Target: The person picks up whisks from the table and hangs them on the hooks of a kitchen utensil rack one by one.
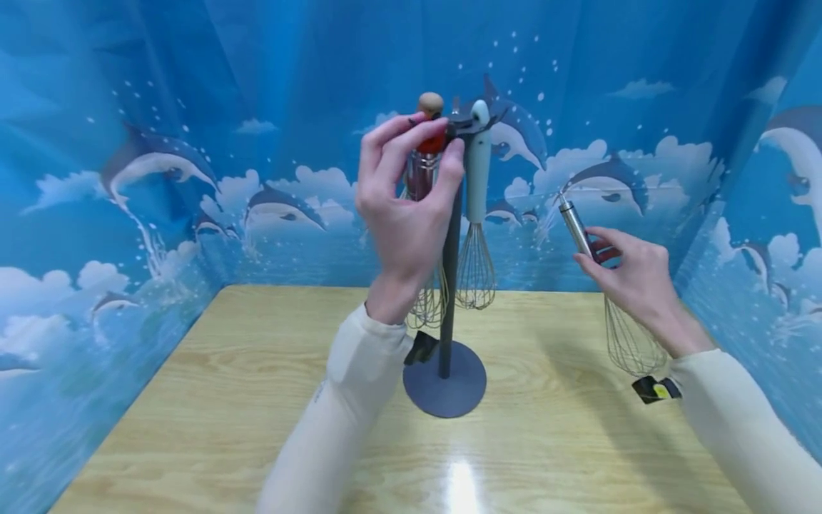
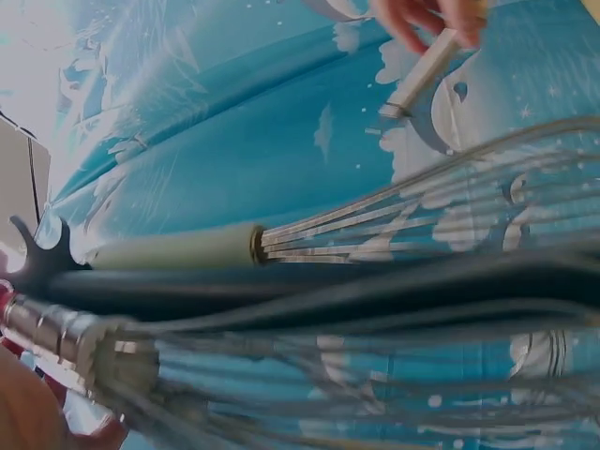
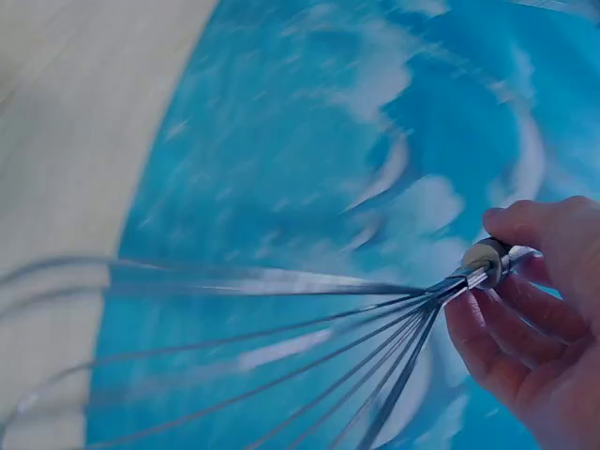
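A dark stand with a round base carries hanging whisks. At its top left, my left hand has its fingers and thumb about a whisk with a red and metal handle; the fingers partly hide the hook there. A wooden knob shows just above those fingers. A whisk with a pale green handle hangs on the stand's right side. Off to the right, my right hand grips a metal-handled whisk in the air, tilted, its wire loops pointing down.
The stand's base rests on a wood-grain table. A blue curtain printed with dolphins surrounds the back and sides. In the left wrist view, the stand's pronged top shows beside the whisk handles.
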The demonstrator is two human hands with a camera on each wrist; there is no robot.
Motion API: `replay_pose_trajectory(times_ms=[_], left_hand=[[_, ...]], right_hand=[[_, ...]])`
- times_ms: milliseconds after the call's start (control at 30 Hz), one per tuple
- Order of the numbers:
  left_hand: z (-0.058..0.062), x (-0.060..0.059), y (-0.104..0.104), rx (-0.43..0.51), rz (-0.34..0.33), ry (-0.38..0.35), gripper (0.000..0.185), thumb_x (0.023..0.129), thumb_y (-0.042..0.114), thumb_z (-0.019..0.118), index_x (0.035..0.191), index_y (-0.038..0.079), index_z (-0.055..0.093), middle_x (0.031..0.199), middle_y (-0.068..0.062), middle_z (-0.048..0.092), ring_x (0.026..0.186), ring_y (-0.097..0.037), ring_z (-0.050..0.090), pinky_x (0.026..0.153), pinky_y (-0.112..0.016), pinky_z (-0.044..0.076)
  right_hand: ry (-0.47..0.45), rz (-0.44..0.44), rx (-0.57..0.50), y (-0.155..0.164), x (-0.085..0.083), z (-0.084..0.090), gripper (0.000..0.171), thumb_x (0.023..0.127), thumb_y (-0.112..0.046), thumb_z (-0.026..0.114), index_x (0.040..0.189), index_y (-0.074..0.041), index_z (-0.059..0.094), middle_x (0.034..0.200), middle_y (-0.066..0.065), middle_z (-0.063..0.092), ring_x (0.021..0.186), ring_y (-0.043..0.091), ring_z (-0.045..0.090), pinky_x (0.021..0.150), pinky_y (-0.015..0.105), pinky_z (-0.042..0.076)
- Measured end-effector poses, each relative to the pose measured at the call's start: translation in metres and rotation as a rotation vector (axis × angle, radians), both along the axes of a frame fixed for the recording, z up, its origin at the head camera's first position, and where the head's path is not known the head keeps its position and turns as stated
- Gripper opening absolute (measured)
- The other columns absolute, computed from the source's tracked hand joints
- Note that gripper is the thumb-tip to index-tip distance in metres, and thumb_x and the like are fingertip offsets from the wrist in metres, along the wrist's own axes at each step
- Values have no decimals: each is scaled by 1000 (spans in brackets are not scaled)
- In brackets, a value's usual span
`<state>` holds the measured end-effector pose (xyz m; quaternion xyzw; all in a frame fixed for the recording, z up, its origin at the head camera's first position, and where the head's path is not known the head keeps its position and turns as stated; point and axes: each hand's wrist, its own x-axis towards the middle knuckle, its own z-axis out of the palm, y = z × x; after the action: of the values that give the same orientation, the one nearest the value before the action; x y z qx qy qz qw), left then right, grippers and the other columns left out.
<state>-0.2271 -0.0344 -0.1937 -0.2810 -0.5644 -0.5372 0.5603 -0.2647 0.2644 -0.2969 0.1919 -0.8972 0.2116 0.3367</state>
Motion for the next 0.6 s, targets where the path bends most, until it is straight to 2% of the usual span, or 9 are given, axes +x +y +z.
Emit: replay_pose_trajectory(times_ms=[33,133,167,267,400,600], left_hand=[[-1,1,-2,-12,-14,-3,28,91,8,73,114,-7,73,127,-26,59,125,-21,53,93,-30,61],[-3,5,-11,-36,-69,-33,30,92,7,71,119,-7,71,134,-26,57,131,-21,53,100,-36,60],[-4,6,-13,-40,-83,-44,31,92,7,70,120,-7,71,136,-25,57,132,-21,53,101,-37,60],[-8,8,-21,-47,-121,-62,33,92,5,68,122,-7,69,139,-25,57,135,-22,52,105,-41,58],[-16,9,-31,-75,-118,-32,33,92,3,66,122,-9,67,139,-27,58,134,-25,55,109,-41,54],[-36,12,-47,-122,-36,-37,37,90,7,65,124,-7,68,139,-24,61,135,-25,57,112,-41,52]], right_hand=[[26,3,-22,-5,4,5,43,88,-12,80,128,-2,68,92,21,76,70,33,74,59,20,57],[89,36,-99,-19,14,18,43,86,-12,81,127,-5,71,93,19,77,72,1,70,63,-4,43],[108,49,-124,-23,17,22,43,86,-12,81,127,-5,71,93,19,77,73,-10,66,65,-7,40],[151,88,-194,-34,26,34,44,85,-10,82,127,-7,71,95,20,77,80,-30,51,67,-7,42],[198,114,-267,-46,37,46,46,82,-7,83,127,-8,72,95,21,77,81,-29,54,67,-6,44],[241,138,-338,-64,49,62,46,79,-2,85,124,-4,73,98,23,77,84,-26,57,70,-4,46]])
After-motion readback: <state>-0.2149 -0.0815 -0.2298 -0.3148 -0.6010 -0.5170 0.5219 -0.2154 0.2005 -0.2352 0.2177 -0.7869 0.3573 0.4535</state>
